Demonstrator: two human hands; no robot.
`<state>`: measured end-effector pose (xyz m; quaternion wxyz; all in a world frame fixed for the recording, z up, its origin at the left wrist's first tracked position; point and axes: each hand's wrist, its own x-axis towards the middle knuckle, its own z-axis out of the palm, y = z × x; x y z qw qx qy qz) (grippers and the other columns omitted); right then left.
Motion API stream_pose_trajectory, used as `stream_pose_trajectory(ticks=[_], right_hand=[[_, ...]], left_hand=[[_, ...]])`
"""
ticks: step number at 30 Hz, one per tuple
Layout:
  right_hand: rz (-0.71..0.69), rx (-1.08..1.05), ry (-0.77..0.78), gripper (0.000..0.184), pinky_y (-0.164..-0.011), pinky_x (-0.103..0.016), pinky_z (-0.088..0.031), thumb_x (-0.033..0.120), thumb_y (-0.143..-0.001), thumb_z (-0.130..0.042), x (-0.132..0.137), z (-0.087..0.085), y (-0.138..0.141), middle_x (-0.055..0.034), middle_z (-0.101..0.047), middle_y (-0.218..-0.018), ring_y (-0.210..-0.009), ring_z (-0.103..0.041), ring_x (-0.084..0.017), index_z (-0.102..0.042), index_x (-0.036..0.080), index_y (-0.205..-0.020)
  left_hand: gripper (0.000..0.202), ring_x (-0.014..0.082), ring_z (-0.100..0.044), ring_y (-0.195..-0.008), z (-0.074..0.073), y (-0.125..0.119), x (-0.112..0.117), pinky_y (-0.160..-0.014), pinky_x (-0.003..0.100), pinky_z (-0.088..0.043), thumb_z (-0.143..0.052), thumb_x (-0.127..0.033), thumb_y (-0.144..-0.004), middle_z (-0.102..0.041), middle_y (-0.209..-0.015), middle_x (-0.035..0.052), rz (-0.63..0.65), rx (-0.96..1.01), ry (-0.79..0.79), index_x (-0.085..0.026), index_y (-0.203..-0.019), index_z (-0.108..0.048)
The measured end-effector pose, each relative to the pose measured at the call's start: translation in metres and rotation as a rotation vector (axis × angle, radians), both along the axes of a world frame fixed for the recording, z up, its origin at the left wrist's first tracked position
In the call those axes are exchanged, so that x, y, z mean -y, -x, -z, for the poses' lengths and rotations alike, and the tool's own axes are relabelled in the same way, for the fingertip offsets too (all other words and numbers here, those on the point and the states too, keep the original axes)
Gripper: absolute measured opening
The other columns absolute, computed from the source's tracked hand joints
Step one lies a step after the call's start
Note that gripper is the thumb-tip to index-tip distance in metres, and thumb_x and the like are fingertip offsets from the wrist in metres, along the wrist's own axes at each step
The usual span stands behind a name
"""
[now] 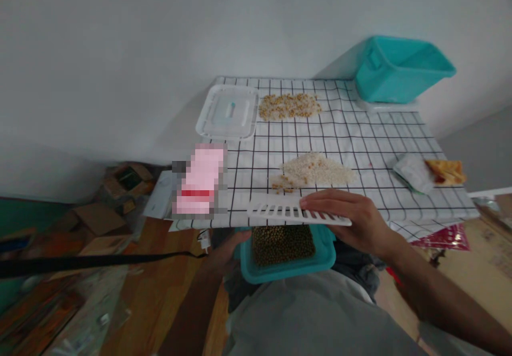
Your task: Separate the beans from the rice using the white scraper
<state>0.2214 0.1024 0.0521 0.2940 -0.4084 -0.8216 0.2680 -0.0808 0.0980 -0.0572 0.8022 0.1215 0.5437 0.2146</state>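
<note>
My left hand (230,247) grips the left side of a teal plastic container (288,275), held below the table's front edge, against my lap. Inside it lie small green-brown beans (284,247) that look like mung beans. My right hand (356,215) is closed on a white slotted plastic piece (288,209), which lies along the table's front edge just above the container. Its fingers rest on top, and the thumb is hidden. Right behind the slotted piece is a pile of pale grains (320,168), with a few yellowish kernels (282,184) at its left end.
A checked cloth (372,143) covers the table. On it are a white lid (228,112), a spread of mixed yellow and pale grains (290,106), a pink blurred item (202,177) and crumpled packets (416,174). A teal bin (388,79) stands at the back right. Cardboard boxes (100,220) sit left.
</note>
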Motion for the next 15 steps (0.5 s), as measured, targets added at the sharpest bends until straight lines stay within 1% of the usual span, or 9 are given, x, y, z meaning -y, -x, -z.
stream_pose_trajectory(ticks=[4,6,8,11,13,15], right_hand=[[-0.117,0.009,0.037,0.042,-0.097,-0.034,-0.047,0.023,-0.083,-0.063,0.011,-0.006,-0.003,-0.0072,-0.060,-0.124,-0.114,-0.055,-0.019,-0.057,0.022,-0.125],[-0.139,0.002,0.042,0.043,-0.098,-0.035,-0.047,0.024,-0.083,-0.063,0.017,-0.009,-0.005,-0.0081,-0.061,-0.123,-0.115,-0.055,-0.020,-0.056,0.021,-0.125],[-0.131,-0.014,0.053,0.042,-0.096,-0.035,-0.048,0.023,-0.083,-0.062,0.022,-0.012,-0.010,-0.0088,-0.062,-0.122,-0.114,-0.056,-0.020,-0.057,0.020,-0.125],[-0.034,-0.041,0.053,0.040,-0.094,-0.035,-0.050,0.015,-0.084,-0.059,0.024,-0.012,-0.019,-0.0081,-0.062,-0.122,-0.115,-0.056,-0.020,-0.058,0.021,-0.123],[0.085,-0.053,0.026,0.040,-0.094,-0.035,-0.050,0.010,-0.084,-0.057,0.022,-0.009,-0.026,-0.0064,-0.063,-0.120,-0.112,-0.058,-0.019,-0.059,0.022,-0.121],[0.199,-0.043,0.002,0.039,-0.094,-0.034,-0.050,0.009,-0.083,-0.057,0.017,-0.003,-0.031,-0.0045,-0.066,-0.116,-0.108,-0.060,-0.018,-0.060,0.023,-0.119]], left_hand=[[0.034,0.0298,-0.070,-0.089,0.002,0.000,0.000,-0.075,0.035,-0.055,-0.071,-0.025,-0.068,-0.078,-0.085,0.0083,0.014,0.009,-0.043,-0.015,-0.100,-0.071],[0.031,0.0301,-0.071,-0.088,0.004,0.000,0.000,-0.072,0.034,-0.055,-0.071,-0.026,-0.068,-0.078,-0.085,0.0092,0.030,0.030,-0.072,-0.013,-0.097,-0.072],[0.030,0.0305,-0.071,-0.087,0.006,0.000,0.000,-0.071,0.035,-0.055,-0.072,-0.027,-0.068,-0.078,-0.084,0.0092,0.037,0.041,-0.082,-0.014,-0.095,-0.072],[0.029,0.0303,-0.069,-0.092,0.009,0.002,0.000,-0.076,0.035,-0.055,-0.073,-0.026,-0.067,-0.078,-0.084,0.0071,0.025,0.040,-0.095,-0.017,-0.094,-0.072],[0.026,0.0305,-0.068,-0.097,0.011,0.003,0.001,-0.079,0.036,-0.055,-0.073,-0.025,-0.067,-0.078,-0.083,0.0061,0.032,0.028,-0.109,-0.019,-0.092,-0.072],[0.024,0.0311,-0.066,-0.101,0.012,0.004,0.002,-0.081,0.037,-0.055,-0.073,-0.026,-0.067,-0.078,-0.085,0.0061,0.050,0.018,-0.122,-0.019,-0.090,-0.072]])
